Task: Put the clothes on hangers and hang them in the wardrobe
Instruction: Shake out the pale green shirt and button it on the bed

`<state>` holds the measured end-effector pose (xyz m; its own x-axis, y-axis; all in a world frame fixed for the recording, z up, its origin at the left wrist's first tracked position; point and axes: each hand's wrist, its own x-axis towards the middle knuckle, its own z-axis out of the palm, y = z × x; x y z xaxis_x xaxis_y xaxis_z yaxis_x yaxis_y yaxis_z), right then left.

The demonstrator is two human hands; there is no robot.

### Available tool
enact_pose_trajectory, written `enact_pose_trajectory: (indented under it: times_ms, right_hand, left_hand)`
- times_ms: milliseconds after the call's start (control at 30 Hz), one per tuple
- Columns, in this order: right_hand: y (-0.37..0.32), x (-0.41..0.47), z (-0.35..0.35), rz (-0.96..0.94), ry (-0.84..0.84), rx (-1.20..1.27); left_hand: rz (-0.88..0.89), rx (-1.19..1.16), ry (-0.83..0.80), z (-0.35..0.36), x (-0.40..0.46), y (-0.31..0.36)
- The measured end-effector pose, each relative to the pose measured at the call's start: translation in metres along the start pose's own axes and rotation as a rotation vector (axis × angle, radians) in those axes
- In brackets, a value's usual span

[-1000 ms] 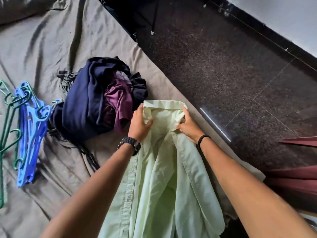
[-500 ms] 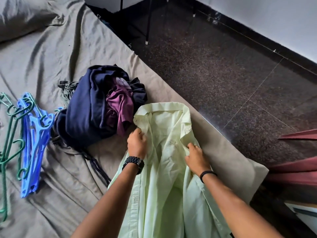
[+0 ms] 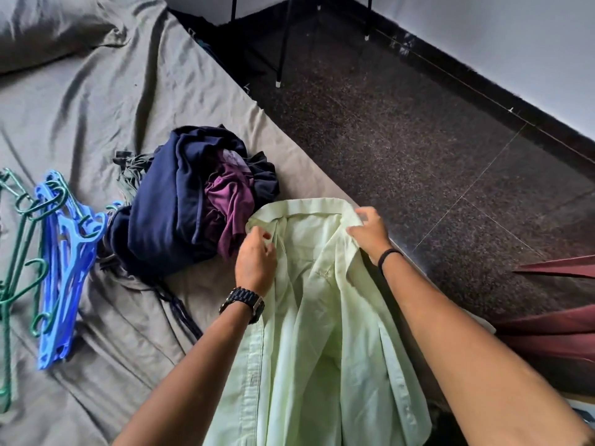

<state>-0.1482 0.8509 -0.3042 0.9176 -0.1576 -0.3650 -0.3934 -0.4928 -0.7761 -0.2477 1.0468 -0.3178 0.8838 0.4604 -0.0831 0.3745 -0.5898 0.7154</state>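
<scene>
Shirt (image 3: 322,317) hem cut off; hands' grip blurred.

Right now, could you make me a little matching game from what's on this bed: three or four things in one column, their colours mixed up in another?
Things:
1. shirt under both hands
2. hangers nearest the clothes pile
3. hangers at the far left edge
4. bed sheet

Colours:
A. blue
B. grey
C. pale green
D. dark green

Pairs: 1-C, 2-A, 3-D, 4-B
</scene>
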Motion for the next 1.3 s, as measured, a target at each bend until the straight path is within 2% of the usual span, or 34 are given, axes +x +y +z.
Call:
enact_pose_trajectory:
  times_ms: [67,167,233,267,333,400,467,500,567,600,667,733,800,967,1100,1167,1300]
  right_hand:
    - [-0.005,-0.011,0.001,-0.069,-0.088,-0.089]
    - [-0.017,-0.054,0.005,-0.222,-0.184,-0.051]
    - [-0.027,-0.084,0.003,-0.333,-0.305,-0.039]
    - [-0.03,-0.094,0.0,-0.372,-0.386,-0.075]
    - [-0.047,-0.111,-0.018,-0.418,-0.494,-0.156]
    - [-0.067,-0.114,-0.042,-0.473,-0.326,-0.156]
    - [-0.092,-0.11,-0.072,-0.551,-0.144,-0.107]
    - [-0.107,-0.108,-0.087,-0.583,-0.179,-0.098]
    - [-0.14,-0.116,-0.122,-0.595,-0.42,-0.188]
    - [-0.154,-0.121,-0.139,-0.571,-0.523,-0.254]
    - [-0.177,-0.134,-0.173,-0.519,-0.624,-0.324]
    - [-0.196,-0.15,-0.208,-0.485,-0.661,-0.376]
    - [-0.214,-0.167,-0.239,-0.51,-0.608,-0.49]
    - [-0.265,-0.23,-0.301,-0.617,-0.244,-0.799]
    - [-0.285,-0.277,-0.335,-0.7,0.071,-0.833]
    - [-0.288,-0.298,-0.348,-0.707,0.175,-0.855]
    - [-0.288,-0.332,-0.377,-0.583,0.204,-0.824]
  left_hand:
    - [-0.081,-0.175,-0.126,-0.001,0.004,0.02]
    - [-0.418,-0.628,-0.399,-0.006,0.01,0.057]
    - [-0.555,-0.749,-0.481,-0.015,0.015,0.079]
    - [-0.543,-0.693,-0.507,-0.02,0.016,0.088]
    - [-0.38,-0.449,-0.535,-0.034,0.015,0.106]
    - [-0.236,-0.307,-0.544,-0.053,0.011,0.131]
    - [-0.136,-0.286,-0.626,-0.074,0.004,0.161]
    - [-0.075,-0.276,-0.696,-0.083,-0.001,0.176]
    - [0.065,-0.218,-0.822,-0.105,-0.011,0.208]
    - [0.12,-0.194,-0.854,-0.118,-0.016,0.225]
    - [0.228,-0.154,-0.872,-0.147,-0.027,0.259]
    - [0.352,-0.104,-0.857,-0.178,-0.036,0.291]
    - [0.468,-0.016,-0.813,-0.207,-0.047,0.323]
    - [0.744,0.119,-0.485,-0.273,-0.091,0.4]
    - [1.006,0.352,-0.216,-0.318,-0.12,0.439]
    - [1.053,0.395,-0.097,-0.337,-0.133,0.451]
    - [1.018,0.473,0.165,-0.369,-0.152,0.461]
